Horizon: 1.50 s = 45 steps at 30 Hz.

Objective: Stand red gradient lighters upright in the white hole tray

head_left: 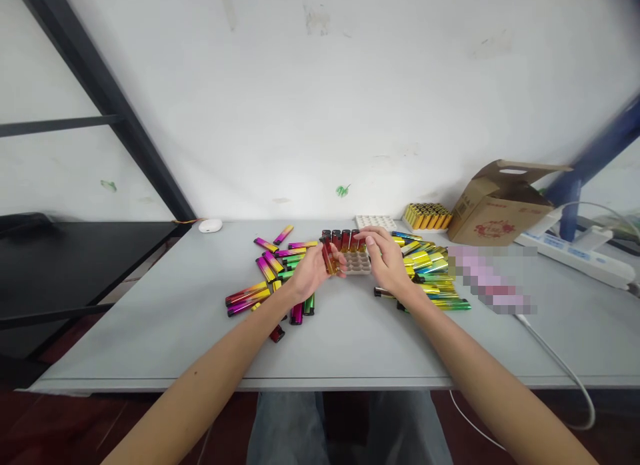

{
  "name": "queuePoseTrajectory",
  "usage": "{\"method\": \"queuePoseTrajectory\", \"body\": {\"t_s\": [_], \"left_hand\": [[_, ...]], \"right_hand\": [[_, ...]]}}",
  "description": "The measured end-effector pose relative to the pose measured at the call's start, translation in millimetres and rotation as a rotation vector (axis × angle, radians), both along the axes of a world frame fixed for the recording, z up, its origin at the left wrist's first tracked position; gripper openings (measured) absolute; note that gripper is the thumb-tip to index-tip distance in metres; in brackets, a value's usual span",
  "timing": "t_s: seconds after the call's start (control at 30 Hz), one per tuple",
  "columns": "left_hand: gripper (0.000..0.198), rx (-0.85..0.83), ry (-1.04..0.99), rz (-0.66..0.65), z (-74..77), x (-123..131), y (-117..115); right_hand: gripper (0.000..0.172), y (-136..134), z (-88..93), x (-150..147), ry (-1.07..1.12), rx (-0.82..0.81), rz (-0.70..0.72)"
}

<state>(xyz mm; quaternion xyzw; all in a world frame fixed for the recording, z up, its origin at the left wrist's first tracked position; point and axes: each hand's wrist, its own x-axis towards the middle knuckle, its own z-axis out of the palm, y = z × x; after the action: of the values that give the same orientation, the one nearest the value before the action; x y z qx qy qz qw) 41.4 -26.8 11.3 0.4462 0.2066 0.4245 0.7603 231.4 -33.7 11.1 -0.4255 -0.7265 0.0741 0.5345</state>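
Note:
My left hand (316, 272) is closed around a red-and-yellow lighter (328, 257), held tilted at the tray's left side. A pale tray with round holes (357, 262) sits between my hands. Along its back edge stands a row of red lighters (345, 240), upright with black tops. My right hand (386, 257) is over the tray's right side. Its thumb and fingers are bent at the right end of the row, around a lighter partly hidden by them. Loose purple-and-yellow lighters (266, 268) lie left of my left hand. Beside my right hand lie gold and green shiny lighters (425, 262).
At the back, a white holed tray (376, 222) lies near a tray of upright yellow lighters (428, 216). An open cardboard box (495, 215) and a white power strip (575, 257) stand right. A white cable (557, 365) hangs over the table edge. A white rounded object (211, 226) lies back left.

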Motion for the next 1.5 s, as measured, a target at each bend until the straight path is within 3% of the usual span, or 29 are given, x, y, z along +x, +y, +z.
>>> {"method": "queuePoseTrajectory", "body": {"t_s": [0.27,0.77,1.13,1.27,1.43,1.5], "left_hand": [[0.029,0.036,0.090,0.064,1.9,3,-4],[0.040,0.316,0.424,0.053,-2.9,1,-1],[0.029,0.391,0.491,0.066,-6.7,3,-2],[0.027,0.391,0.468,0.145,-5.7,4,-2],[0.029,0.346,0.415,0.403,-3.4,1,1],[0.024,0.359,0.439,0.446,-3.3,-1,3]], "right_hand": [[0.037,0,1.2,0,-0.007,0.010,0.000],[0.027,-7,1.0,-7,-0.033,-0.003,0.149],[0.026,-6,-2.0,-16,0.177,-0.224,0.162],[0.028,-2,1.0,-15,0.262,-0.246,0.179],[0.026,7,3.9,-3,0.392,-0.161,0.036],[0.025,9,1.8,1,0.355,-0.128,-0.026]]}}
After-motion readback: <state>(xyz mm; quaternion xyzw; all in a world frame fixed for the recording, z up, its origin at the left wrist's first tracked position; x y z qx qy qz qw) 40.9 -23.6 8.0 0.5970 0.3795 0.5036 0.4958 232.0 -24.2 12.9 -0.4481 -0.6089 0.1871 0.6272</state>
